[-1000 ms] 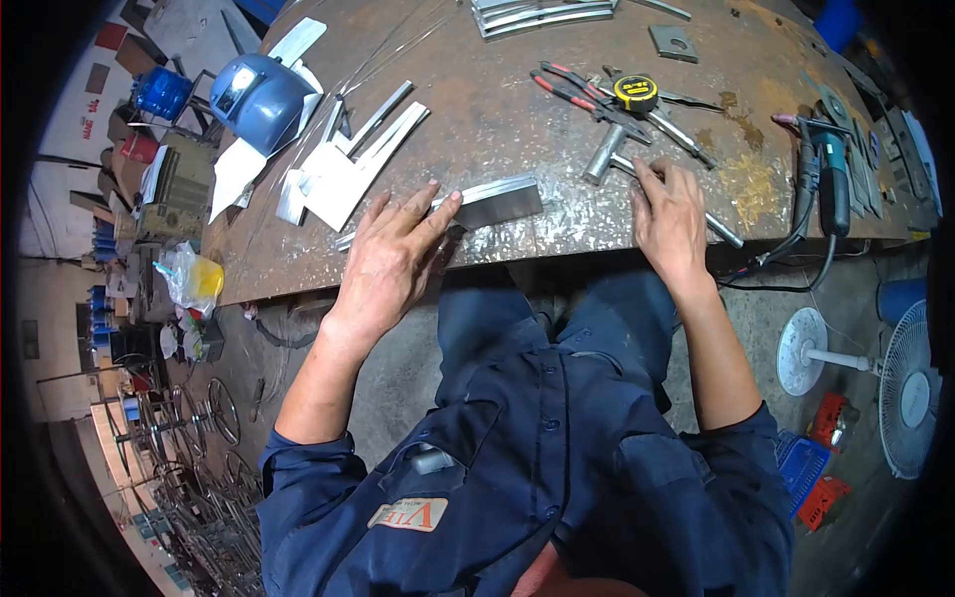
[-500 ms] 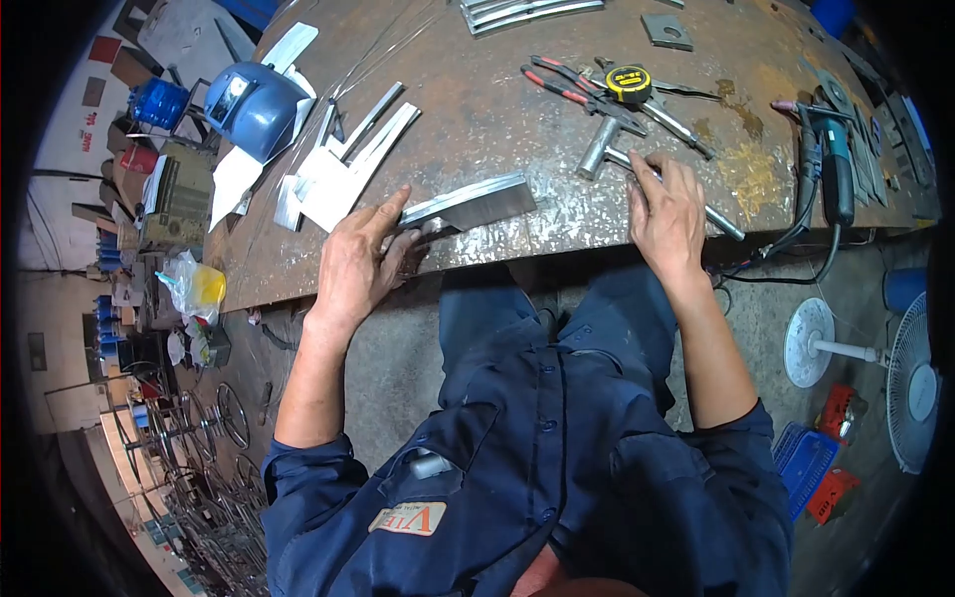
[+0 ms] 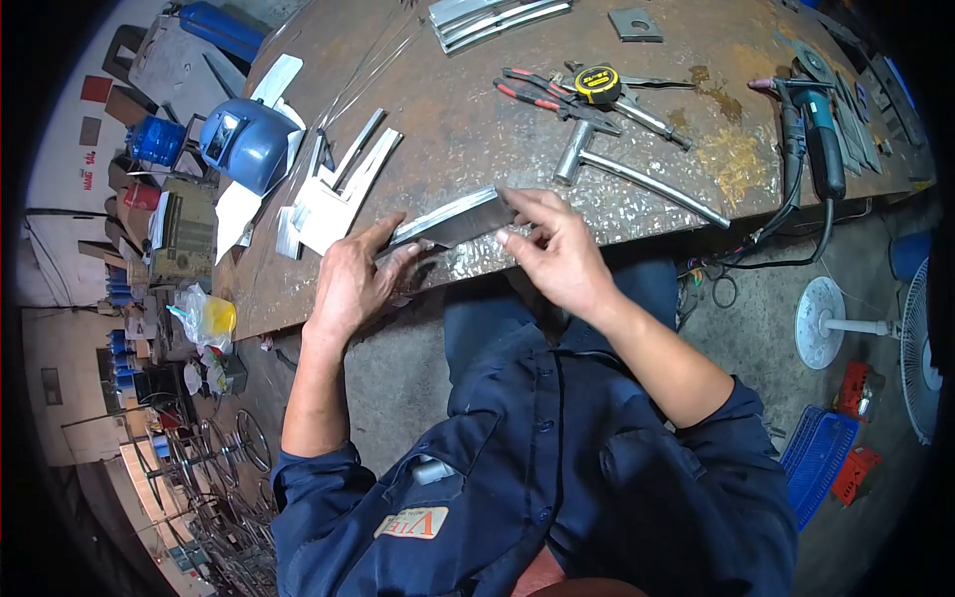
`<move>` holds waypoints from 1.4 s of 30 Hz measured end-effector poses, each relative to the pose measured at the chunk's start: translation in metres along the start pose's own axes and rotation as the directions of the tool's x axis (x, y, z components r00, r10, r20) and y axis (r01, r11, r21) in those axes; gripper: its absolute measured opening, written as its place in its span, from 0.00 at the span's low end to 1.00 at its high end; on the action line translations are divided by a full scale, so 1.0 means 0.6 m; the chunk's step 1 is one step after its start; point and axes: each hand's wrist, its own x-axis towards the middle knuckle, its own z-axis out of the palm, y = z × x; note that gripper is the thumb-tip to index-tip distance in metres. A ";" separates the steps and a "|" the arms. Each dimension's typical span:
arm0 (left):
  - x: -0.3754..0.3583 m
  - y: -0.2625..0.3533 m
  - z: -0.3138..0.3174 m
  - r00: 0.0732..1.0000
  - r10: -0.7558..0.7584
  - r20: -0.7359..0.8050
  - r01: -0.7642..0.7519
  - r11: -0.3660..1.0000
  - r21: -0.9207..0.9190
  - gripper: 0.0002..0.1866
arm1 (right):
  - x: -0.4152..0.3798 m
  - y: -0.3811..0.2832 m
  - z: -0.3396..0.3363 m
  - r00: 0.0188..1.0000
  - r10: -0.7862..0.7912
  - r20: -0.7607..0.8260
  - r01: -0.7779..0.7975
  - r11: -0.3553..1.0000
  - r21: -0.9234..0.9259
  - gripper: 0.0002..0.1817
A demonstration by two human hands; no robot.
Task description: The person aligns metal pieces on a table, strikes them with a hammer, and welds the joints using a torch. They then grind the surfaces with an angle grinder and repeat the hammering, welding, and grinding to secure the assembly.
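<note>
A flat metal bar [image 3: 458, 217] stands on its long edge near the front of the worn steel table. My left hand [image 3: 353, 279] grips its left end between thumb and fingers. At the other end, my right hand [image 3: 560, 254] has thumb and fingers closed around the bar's corner. Beyond the right hand lies a hammer [image 3: 647, 185] with a metal handle, its head beside a pair of red-handled pliers [image 3: 537, 92]. A yellow-and-black tape measure [image 3: 597, 84] rests right by the pliers.
An angle grinder [image 3: 818, 139] lies at the table's right side, its cable hanging over the edge. A blue welding helmet [image 3: 249, 144] and white sheets with metal strips [image 3: 328, 204] sit at the left. Stacked metal bars [image 3: 497, 22] lie at the back, with a holed square plate [image 3: 635, 25].
My right hand has left the hammer handle and moved left onto the right end of the metal bar. My left hand stays on the bar. The view has shifted slightly.
</note>
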 end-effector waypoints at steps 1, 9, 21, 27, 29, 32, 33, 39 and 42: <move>-0.001 -0.012 0.004 1.000 0.006 -0.016 -0.006 0.999 -0.039 0.23 | -0.007 0.001 0.007 1.000 -0.005 -0.017 0.005 1.000 -0.002 0.28; -0.005 -0.018 0.014 0.999 -0.004 -0.045 -0.003 0.989 -0.147 0.19 | -0.018 0.010 0.006 0.997 -0.064 -0.049 0.065 0.998 0.019 0.26; 0.024 -0.003 -0.005 0.985 0.023 0.172 -0.024 1.000 0.006 0.16 | 0.001 0.017 -0.001 0.990 -0.132 -0.051 0.132 0.991 0.001 0.24; -0.080 0.023 0.086 0.980 -0.172 -0.099 0.138 0.949 -0.283 0.25 | 0.032 -0.011 0.006 0.973 -0.222 0.069 0.224 0.974 -0.029 0.26; -0.108 0.038 0.131 0.960 -0.224 -0.170 0.174 0.948 -0.268 0.26 | 0.045 -0.020 0.016 0.873 -0.469 0.135 0.487 0.848 -0.208 0.26; -0.132 0.052 0.186 0.930 -0.227 -0.291 0.125 0.936 -0.330 0.25 | 0.061 -0.040 0.032 0.795 -0.530 0.295 0.598 0.767 -0.232 0.24; -0.134 0.058 0.195 0.918 -0.271 -0.290 0.187 0.940 -0.286 0.26 | 0.065 -0.045 0.037 0.742 -0.550 0.382 0.657 0.708 -0.257 0.24; -0.140 0.063 0.196 0.905 -0.271 -0.327 0.225 0.959 -0.174 0.13 | 0.059 -0.060 0.060 0.563 -0.628 0.538 0.815 0.531 -0.233 0.22; -0.127 0.050 0.219 0.860 -0.304 -0.410 0.188 0.935 -0.301 0.16 | 0.059 -0.066 0.058 0.541 -0.581 0.609 0.826 0.502 -0.255 0.22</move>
